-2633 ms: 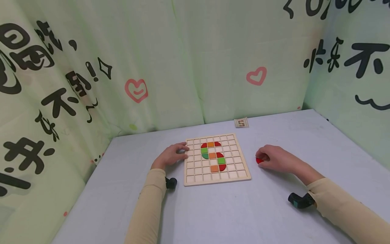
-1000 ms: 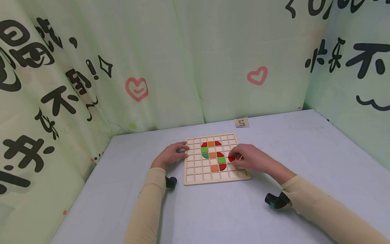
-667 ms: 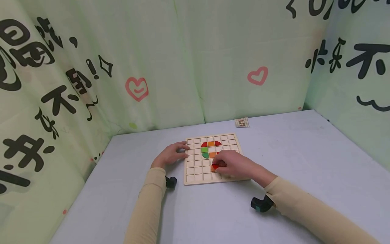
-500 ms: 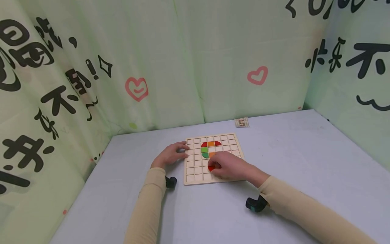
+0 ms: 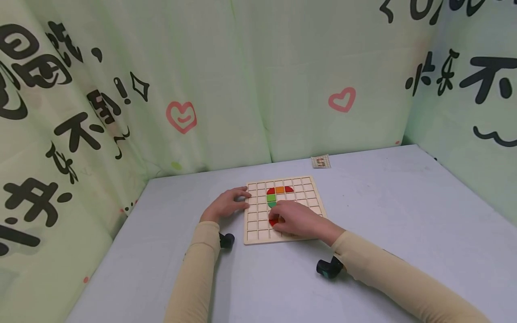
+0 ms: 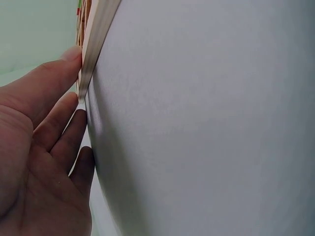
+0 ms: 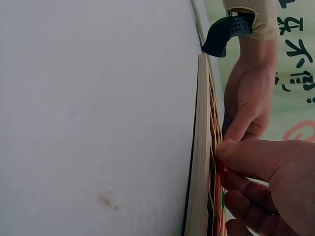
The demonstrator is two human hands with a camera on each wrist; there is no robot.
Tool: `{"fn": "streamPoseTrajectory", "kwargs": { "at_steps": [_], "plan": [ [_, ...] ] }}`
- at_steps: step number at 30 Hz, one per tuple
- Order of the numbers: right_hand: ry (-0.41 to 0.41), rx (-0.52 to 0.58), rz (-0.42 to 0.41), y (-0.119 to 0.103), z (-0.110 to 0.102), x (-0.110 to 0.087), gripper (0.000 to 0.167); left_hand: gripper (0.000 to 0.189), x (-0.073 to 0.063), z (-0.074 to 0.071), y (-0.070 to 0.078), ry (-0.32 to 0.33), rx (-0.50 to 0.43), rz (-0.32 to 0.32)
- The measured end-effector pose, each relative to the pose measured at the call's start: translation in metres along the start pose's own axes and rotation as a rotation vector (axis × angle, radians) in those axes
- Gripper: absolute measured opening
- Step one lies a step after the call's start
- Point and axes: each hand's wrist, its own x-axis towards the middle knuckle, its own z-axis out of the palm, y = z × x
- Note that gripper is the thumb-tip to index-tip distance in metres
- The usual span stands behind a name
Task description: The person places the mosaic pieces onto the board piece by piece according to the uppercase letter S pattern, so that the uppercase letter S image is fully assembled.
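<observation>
A wooden grid board (image 5: 258, 235) lies flat on the table, with red, orange and green pieces in several of its cells. My right hand (image 5: 300, 219) is over the lower middle of the board and pinches a red rounded tile (image 5: 273, 222) between thumb and fingers. It hides the lower part of the coloured pattern. At the board's left edge, my left hand (image 5: 226, 205) rests with fingers extended. The left wrist view shows its thumb (image 6: 54, 73) against the board's rim. In the right wrist view, the red tile (image 7: 220, 172) is mostly covered by the fingers.
A small card (image 5: 321, 162) with a printed grid pattern lies at the table's back edge. Pale green curtains (image 5: 226, 80) with writing and hearts surround the table (image 5: 387, 197) at the back and sides.
From the right of the board, my right hand has carried the red tile leftward onto the board's lower middle. My left hand has stayed at the left edge.
</observation>
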Motion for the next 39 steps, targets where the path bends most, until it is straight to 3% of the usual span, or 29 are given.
{"fn": "streamPoseTrajectory", "kwargs": {
  "at_steps": [39],
  "plan": [
    [0.037,-0.014,0.016,0.0058,0.0002,0.0004,0.009,0.036,0.0023,0.0006,-0.0014,-0.005,0.008,-0.009]
  ]
}}
